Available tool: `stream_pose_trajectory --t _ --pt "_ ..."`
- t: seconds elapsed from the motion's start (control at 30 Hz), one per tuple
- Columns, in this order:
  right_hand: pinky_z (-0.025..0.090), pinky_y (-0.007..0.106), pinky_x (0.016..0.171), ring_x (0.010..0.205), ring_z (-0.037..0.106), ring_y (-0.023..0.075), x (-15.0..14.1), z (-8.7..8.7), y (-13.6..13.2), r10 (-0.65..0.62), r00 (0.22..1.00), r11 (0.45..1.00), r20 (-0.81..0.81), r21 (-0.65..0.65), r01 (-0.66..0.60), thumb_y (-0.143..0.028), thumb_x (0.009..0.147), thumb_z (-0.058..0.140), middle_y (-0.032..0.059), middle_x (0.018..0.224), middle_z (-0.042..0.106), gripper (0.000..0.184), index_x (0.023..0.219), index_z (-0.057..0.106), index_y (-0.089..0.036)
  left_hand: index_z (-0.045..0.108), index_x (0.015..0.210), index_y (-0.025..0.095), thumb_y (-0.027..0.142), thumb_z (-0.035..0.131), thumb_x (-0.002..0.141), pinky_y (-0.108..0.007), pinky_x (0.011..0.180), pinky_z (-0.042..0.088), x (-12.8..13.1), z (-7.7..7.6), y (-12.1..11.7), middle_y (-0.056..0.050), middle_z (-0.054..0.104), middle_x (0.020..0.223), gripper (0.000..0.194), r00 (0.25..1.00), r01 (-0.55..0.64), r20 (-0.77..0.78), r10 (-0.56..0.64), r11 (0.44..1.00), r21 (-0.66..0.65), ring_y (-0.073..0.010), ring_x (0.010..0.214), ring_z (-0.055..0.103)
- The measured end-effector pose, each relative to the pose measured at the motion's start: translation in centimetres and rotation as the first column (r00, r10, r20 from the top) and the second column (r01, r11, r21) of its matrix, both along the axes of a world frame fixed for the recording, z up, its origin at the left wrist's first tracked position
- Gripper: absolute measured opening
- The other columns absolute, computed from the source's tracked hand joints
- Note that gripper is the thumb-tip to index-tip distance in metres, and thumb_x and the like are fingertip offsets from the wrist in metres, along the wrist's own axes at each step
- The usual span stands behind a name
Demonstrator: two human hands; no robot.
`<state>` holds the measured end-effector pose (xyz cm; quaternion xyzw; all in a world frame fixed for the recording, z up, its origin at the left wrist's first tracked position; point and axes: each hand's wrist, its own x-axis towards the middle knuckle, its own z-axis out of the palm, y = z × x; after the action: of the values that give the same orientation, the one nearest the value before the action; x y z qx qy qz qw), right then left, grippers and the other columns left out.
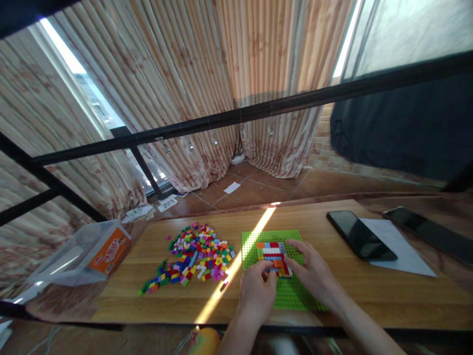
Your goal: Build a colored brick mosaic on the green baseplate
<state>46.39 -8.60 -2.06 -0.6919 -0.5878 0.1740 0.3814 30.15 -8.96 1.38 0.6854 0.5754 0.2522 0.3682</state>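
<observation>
Two hands at work, both bare. Left hand [258,286]: curled, thumb and forefinger brought close together at the near left part of a small brick build [272,251]. Cannot tell whether a brick sits between those tips. Right hand [312,266]: looser, thumb and forefinger spread well apart along the build's right side, the thumb lower, the forefinger by the far corner. Hands near each other, not touching.

The build, one, lies on a green studded baseplate [295,298], also one, toward the right of the wooden table [177,308]. Rows of orange, red, white, blue and grey show between the fingers; the near part is partly covered.

Counts otherwise. Loose bricks [201,251]: one broad heap left of the baseplate, mixed colours, too many to number from here, a tail of them trailing toward the near left. Phones: two, dark; the first [361,235] partly on a white sheet [410,255], the second [430,234] farther right. Tub: one, clear plastic [70,254], orange label [110,250], at the table's left end. One strip of sunlight crosses tabletop and baseplate.
</observation>
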Motion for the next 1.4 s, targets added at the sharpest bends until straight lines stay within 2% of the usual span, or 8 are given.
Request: stream_pose_trajectory --t 0.17,0.3,0.6,0.83,1.03,1.2,1.3,1.4 --pt "0.045 0.043 0.089 0.103 0.058 0.0288 -0.6 -0.1 0.2 -0.017 1.0 0.996 0.015 -0.084 0.018 -0.028 0.073 0.053 0.0148 0.112 0.062 0.046 0.117 0.057 -0.013 0.069 0.096 0.024 0.025 0.047 0.081 -0.025 0.065 0.04 0.0 -0.2 -0.2 -0.001 0.071 0.08 0.027 1.0 0.018 -0.013 -0.017 1.0 0.008 -0.014 0.07 0.061" --pt "0.045 0.043 0.09 0.103 0.059 0.0282 -0.6 -0.2 0.3 0.004 1.0 0.991 0.005 -0.133 -0.003 -0.027 0.073 0.052 0.0139 0.111 0.063 0.046 0.116 0.058 -0.014 0.069 0.092 0.024 0.029 0.045 0.084 -0.024 0.066 0.041 0.3 -0.6 0.0 -0.001 0.071 0.083 0.026 1.0 0.009 -0.013 -0.009 0.999 0.047 -0.0136 0.073 0.062" --pt "0.047 0.037 0.087 0.097 0.063 0.0239 -0.2 -0.9 0.7 0.004 0.991 0.994 -0.135 -0.106 -0.018 -0.025 0.069 0.057 0.007 0.104 0.069 0.038 0.107 0.063 -0.022 0.068 0.076 0.023 0.027 0.046 0.083 -0.022 0.061 0.037 1.4 -1.2 0.4 0.0 0.071 0.075 0.023 0.981 -0.104 -0.156 0.117 0.991 0.086 -0.0128 0.07 0.062" --pt "0.05 0.036 0.082 0.092 0.065 0.0233 -0.3 -1.6 1.0 -0.034 0.979 0.988 -0.199 -0.152 0.004 -0.023 0.068 0.058 0.007 0.099 0.071 0.045 0.113 0.058 -0.021 0.066 0.072 0.021 0.026 0.043 0.084 -0.024 0.059 0.033 1.9 -0.6 0.2 -0.002 0.069 0.071 0.026 0.944 -0.101 -0.301 0.132 0.988 0.118 -0.013 0.065 0.061" --pt "0.05 0.033 0.079 0.09 0.066 0.0217 -0.5 -1.4 1.0 -0.042 0.98 0.989 -0.194 -0.147 0.014 -0.023 0.067 0.057 0.0062 0.097 0.072 0.047 0.114 0.059 -0.021 0.066 0.074 0.021 0.026 0.041 0.086 -0.024 0.058 0.032 2.1 -0.8 -0.1 -0.003 0.069 0.072 0.028 0.928 -0.108 -0.341 0.15 0.984 0.139 -0.0145 0.067 0.062" --pt "0.051 0.031 0.075 0.086 0.068 0.0209 -0.1 -1.9 0.8 -0.006 0.976 0.992 -0.217 -0.123 -0.021 -0.029 0.07 0.056 0.0072 0.097 0.072 0.049 0.118 0.056 -0.02 0.067 0.081 0.023 0.028 0.039 0.088 -0.024 0.064 0.038 1.5 -0.8 -0.6 -0.003 0.071 0.079 0.03 0.947 -0.073 -0.301 0.113 0.987 0.141 -0.015 0.073 0.062" --pt "0.051 0.035 0.076 0.089 0.067 0.024 0.4 -2.6 0.7 0.015 0.981 0.993 -0.196 -0.113 -0.038 -0.039 0.072 0.055 0.0099 0.101 0.072 0.055 0.121 0.053 -0.016 0.067 0.09 0.025 0.03 0.038 0.089 -0.024 0.071 0.041 0.5 -0.6 -1.1 -0.002 0.071 0.087 0.029 0.973 -0.031 -0.223 0.065 0.987 0.155 -0.0158 0.081 0.063" --pt "0.051 0.037 0.074 0.087 0.068 0.0256 1.1 -3.3 0.8 0.02 0.979 0.992 -0.202 -0.12 -0.045 -0.046 0.074 0.052 0.01 0.099 0.072 0.055 0.12 0.054 -0.017 0.067 0.096 0.025 0.029 0.039 0.088 -0.025 0.074 0.044 -1.1 -0.3 -1.0 -0.002 0.071 0.091 0.029 0.985 -0.049 -0.154 0.076 0.984 0.173 -0.0163 0.084 0.063"
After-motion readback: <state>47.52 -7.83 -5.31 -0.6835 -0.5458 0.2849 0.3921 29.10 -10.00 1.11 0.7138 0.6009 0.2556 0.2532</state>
